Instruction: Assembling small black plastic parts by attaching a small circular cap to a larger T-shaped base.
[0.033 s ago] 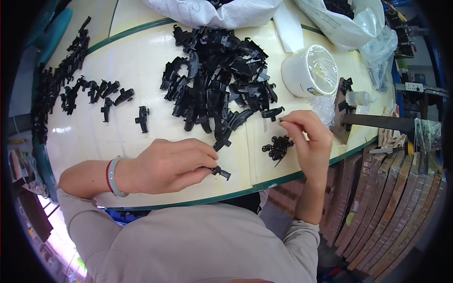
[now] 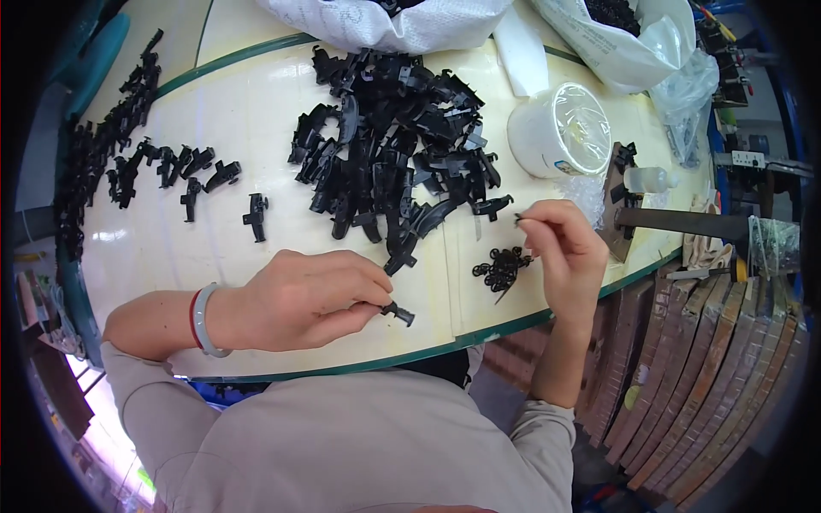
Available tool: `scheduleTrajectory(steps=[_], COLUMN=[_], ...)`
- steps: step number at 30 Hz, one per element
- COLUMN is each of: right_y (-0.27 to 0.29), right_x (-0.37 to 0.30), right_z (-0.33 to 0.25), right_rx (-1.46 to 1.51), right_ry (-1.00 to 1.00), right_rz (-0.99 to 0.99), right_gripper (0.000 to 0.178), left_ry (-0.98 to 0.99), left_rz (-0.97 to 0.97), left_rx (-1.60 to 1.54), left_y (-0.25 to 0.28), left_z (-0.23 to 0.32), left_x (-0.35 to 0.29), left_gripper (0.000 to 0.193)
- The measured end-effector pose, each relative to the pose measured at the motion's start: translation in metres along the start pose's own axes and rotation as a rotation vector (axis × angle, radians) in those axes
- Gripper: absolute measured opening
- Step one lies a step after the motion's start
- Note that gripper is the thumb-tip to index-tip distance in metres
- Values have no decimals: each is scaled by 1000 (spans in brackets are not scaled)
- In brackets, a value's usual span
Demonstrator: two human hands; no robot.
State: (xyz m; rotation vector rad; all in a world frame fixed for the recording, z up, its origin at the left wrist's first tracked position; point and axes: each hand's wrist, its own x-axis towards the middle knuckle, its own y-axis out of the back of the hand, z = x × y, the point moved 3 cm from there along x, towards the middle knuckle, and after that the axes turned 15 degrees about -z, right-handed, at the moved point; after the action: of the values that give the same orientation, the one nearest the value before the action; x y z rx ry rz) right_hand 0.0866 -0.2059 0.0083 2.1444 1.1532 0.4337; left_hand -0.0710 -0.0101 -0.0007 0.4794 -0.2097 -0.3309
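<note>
My left hand (image 2: 312, 299) is closed near the table's front edge, its thumb and fingers pinching a black plastic part (image 2: 398, 315) whose end sticks out to the right. My right hand (image 2: 566, 252) is raised over the right side, thumb and forefinger pressed together on a tiny black piece (image 2: 518, 218) too small to identify. Just left of that hand lies a small heap of black ring-shaped pieces (image 2: 500, 268). Beyond both hands spreads a large pile of black plastic parts (image 2: 385, 137). A single black part (image 2: 255, 217) lies apart, left of the pile.
More black parts (image 2: 128, 175) lie at left, with a long row (image 2: 81, 188) along the table's edge. A white tub (image 2: 534, 141), a clear bottle (image 2: 647, 179) and a metal bar (image 2: 684, 223) stand right. White sacks (image 2: 385, 26) line the back; stacked boards (image 2: 684, 376) lean below right.
My right hand has shifted slightly to the right with the tiny black piece. My left hand and its black part have barely moved.
</note>
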Motion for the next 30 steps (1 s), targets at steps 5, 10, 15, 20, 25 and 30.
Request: scheduleTrajectory(steps=[5,10,15,20,25,30], right_y=[-1,-5,-8,-7,-7,-4], right_x=[-8,-11,-10,-10,-11,-13], right_z=[22,26,24,22,21,17], right_rx=[875,1173,1174,1168,1013,904], right_ry=[-11,65,88,66,51,27], right_rz=[102,110,58,61,119,149], right_gripper=[8,16,20,18,21,17], left_ry=[-11,231,280,195,353,276], left_rz=[-97,-176,-274,-327,-257,-315], left_rx=[-300,-813,-958,-809,-884,-779], left_y=[0,2,1,-1,-1,-1], left_z=[-9,-8,-10,-13,-14,-19], left_x=[2,2,3,2,1,0], left_gripper=[12,13,18,20,27,29])
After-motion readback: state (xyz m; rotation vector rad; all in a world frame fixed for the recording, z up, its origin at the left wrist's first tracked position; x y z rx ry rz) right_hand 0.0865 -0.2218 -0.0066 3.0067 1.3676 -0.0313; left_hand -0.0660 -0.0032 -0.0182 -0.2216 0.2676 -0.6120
